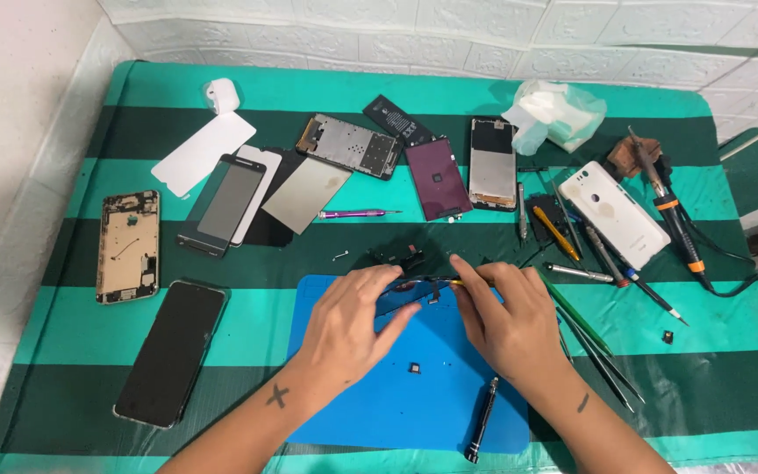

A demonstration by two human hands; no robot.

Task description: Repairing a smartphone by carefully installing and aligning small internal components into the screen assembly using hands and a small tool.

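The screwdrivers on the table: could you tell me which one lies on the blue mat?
The black screwdriver beside the right hand; the purple-handled one lies on the striped cloth.

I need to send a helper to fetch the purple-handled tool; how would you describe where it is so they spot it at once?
Start at the blue mat in front of the person, then look beyond the hands to the row of phone parts. The purple-handled screwdriver lies flat on the striped cloth, just right of the grey rectangular plate. It is the only purple tool; the others lie far right.
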